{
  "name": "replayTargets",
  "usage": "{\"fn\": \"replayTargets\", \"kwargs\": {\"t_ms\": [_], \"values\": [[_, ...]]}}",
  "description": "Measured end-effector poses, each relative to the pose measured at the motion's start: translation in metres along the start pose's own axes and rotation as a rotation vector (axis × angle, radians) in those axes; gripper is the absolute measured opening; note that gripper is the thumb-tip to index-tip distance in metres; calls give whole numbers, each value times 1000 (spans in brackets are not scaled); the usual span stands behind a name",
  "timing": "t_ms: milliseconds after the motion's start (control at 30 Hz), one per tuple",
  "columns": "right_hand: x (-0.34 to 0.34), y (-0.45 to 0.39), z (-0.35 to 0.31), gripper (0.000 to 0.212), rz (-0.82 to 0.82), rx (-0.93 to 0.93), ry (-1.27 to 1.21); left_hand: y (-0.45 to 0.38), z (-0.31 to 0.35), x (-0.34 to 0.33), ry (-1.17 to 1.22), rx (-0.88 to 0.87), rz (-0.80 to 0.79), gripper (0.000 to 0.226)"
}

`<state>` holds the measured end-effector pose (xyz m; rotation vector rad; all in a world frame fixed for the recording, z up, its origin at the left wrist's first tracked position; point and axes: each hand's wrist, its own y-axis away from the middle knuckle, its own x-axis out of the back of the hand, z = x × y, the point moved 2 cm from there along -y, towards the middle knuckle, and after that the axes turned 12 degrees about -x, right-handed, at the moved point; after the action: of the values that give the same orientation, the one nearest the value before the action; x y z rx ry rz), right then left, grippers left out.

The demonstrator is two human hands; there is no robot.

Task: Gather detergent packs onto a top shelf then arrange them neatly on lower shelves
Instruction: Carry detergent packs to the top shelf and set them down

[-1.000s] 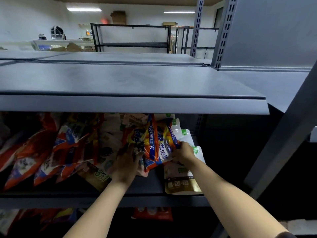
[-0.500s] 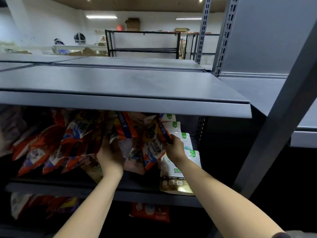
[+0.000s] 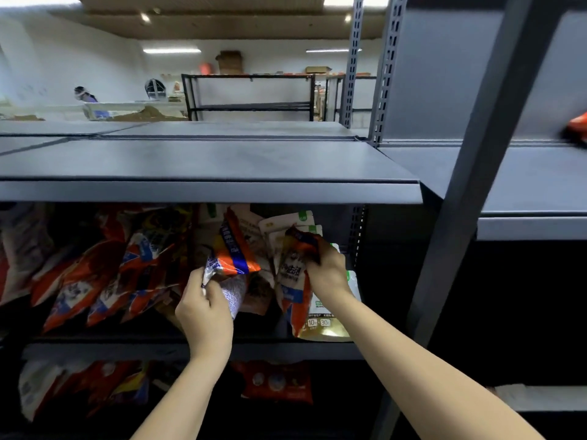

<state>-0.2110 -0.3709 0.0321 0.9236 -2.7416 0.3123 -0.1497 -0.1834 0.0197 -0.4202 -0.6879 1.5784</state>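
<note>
A grey metal top shelf spans the view, its flat surface bare at the front edge. A slanted grey upright post crosses the right side. Beneath the top shelf sits the middle shelf, and its left part is crowded with a leaning row of red and blue detergent packs. Near the right end of that shelf stand white pouches with green tabs, and one gold-bottomed pouch hangs over the front edge. On the lower shelf, a red pack lies near the middle and more packs pile at the left.

The left hand has its fingers curled round the lower corner of an orange and blue pack, which tilts up toward the underside of the top shelf. The right hand pinches the top of a white and orange pack, which hangs upright in front of the white pouches, just beside the other held pack.
</note>
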Motion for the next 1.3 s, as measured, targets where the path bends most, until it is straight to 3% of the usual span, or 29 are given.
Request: {"fn": "replayTargets", "kwargs": {"t_ms": [133, 433, 633, 733, 1000, 1300], "values": [[31, 42, -10, 8, 95, 79, 138, 14, 19, 18, 74, -27, -26, 29], [103, 159, -21, 7, 365, 249, 314, 66, 79, 59, 312, -108, -127, 34], [166, 229, -27, 8, 579, 358, 369, 97, 127, 60, 489, -153, -215, 19], [200, 251, -31, 8, 696, 417, 370, 113, 151, 53, 573, -203, -274, 29], [302, 267, -37, 13, 890, 485, 358, 140, 243, 10, 720, -369, -302, 20], [470, 251, -32, 12, 1035, 628, 457, 179, 363, -115, 823, -370, -221, 38]]}}
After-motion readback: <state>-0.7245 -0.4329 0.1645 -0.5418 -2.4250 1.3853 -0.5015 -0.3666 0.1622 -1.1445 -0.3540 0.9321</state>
